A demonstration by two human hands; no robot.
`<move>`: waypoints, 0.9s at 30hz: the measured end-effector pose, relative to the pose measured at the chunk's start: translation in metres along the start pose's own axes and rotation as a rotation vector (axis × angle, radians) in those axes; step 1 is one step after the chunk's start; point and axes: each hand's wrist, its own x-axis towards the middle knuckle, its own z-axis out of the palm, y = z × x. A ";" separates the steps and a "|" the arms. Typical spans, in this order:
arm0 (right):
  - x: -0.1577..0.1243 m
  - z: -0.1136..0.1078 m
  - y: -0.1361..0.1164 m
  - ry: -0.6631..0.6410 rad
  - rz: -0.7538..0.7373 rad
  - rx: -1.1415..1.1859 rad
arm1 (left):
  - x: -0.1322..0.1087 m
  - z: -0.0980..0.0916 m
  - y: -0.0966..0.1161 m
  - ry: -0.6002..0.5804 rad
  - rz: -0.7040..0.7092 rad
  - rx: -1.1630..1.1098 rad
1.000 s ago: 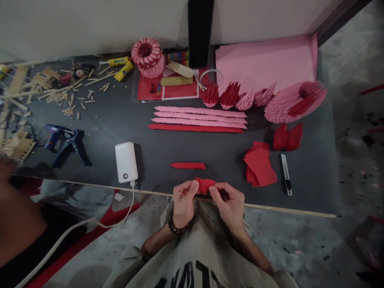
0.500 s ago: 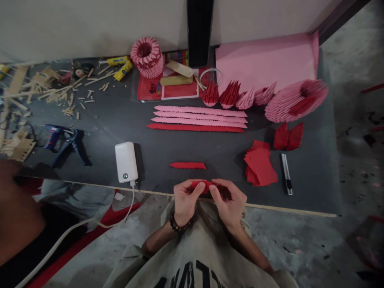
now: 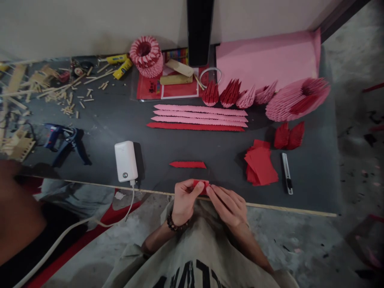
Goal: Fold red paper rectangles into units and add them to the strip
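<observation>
A small folded piece of red paper is between my hands at the table's front edge. My left hand pinches it with the thumb on top. The fingertips of my right hand press together at its right end; part of the paper is hidden behind them. Just beyond lies a short red strip of nested folded paper. To the right is a loose stack of red paper slips, with a utility knife beside it. Farther back, several long pink strips lie above one long red strip.
A white power bank with a cable stands left of my hands. Beyond it are a blue glue gun and scattered wood sticks. Folded-paper pieces and pink sheets lie back right. Another person's arm shows at left.
My right hand has turned, its fingers now stretched over the right end of the red paper where the thumb was pressing. My left hand keeps its pinch.
</observation>
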 end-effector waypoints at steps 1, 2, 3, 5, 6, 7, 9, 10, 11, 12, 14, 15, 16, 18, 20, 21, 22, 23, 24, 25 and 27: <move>0.001 -0.001 0.000 -0.006 -0.018 -0.004 | -0.001 0.000 0.001 -0.001 -0.002 -0.001; 0.002 -0.002 0.000 -0.002 -0.043 -0.012 | -0.001 -0.001 0.001 -0.006 -0.006 -0.003; 0.003 -0.002 0.001 0.009 -0.069 -0.022 | -0.002 -0.001 0.002 -0.012 -0.009 -0.005; 0.003 0.000 0.004 0.015 -0.108 -0.041 | -0.003 -0.001 0.003 -0.028 -0.012 -0.002; 0.002 0.001 0.007 0.011 -0.122 -0.044 | -0.004 -0.001 0.003 -0.032 -0.009 0.003; 0.002 0.001 0.009 0.003 -0.134 -0.042 | -0.004 -0.001 0.003 -0.033 -0.006 0.009; 0.003 0.001 0.014 -0.001 -0.163 -0.023 | -0.004 -0.001 0.002 -0.026 0.003 0.022; 0.004 0.000 0.015 -0.005 -0.173 -0.010 | -0.004 -0.001 0.001 -0.018 0.009 0.029; 0.005 0.000 0.016 -0.010 -0.176 0.004 | -0.004 -0.001 0.000 -0.008 0.016 0.038; 0.006 -0.001 0.016 -0.022 -0.168 0.021 | -0.003 -0.001 -0.002 0.004 0.028 0.047; 0.009 0.000 0.011 -0.009 -0.082 0.087 | -0.002 -0.002 -0.004 0.025 0.069 0.073; 0.010 0.001 0.007 0.017 -0.011 0.118 | -0.001 -0.002 -0.006 0.032 0.095 0.090; 0.012 0.002 0.003 0.060 0.090 0.157 | 0.000 -0.002 -0.007 0.036 0.122 0.113; 0.015 0.005 -0.007 0.117 0.268 0.196 | 0.000 -0.002 -0.007 0.045 0.187 0.184; 0.019 0.008 -0.016 0.121 0.395 0.257 | 0.000 -0.002 -0.007 0.063 0.264 0.282; 0.020 0.009 -0.019 0.121 0.430 0.280 | -0.001 -0.001 -0.007 0.073 0.306 0.331; 0.022 0.010 -0.021 0.123 0.446 0.296 | -0.002 -0.001 -0.007 0.080 0.339 0.373; 0.023 0.010 -0.022 0.129 0.449 0.300 | -0.003 0.000 -0.006 0.083 0.364 0.403; 0.024 0.010 -0.022 0.133 0.453 0.303 | -0.004 0.001 -0.006 0.082 0.379 0.424; 0.025 0.009 -0.022 0.133 0.458 0.309 | -0.004 0.001 -0.005 0.079 0.383 0.439; 0.026 0.006 -0.019 0.128 0.476 0.328 | -0.006 0.002 -0.003 0.070 0.372 0.464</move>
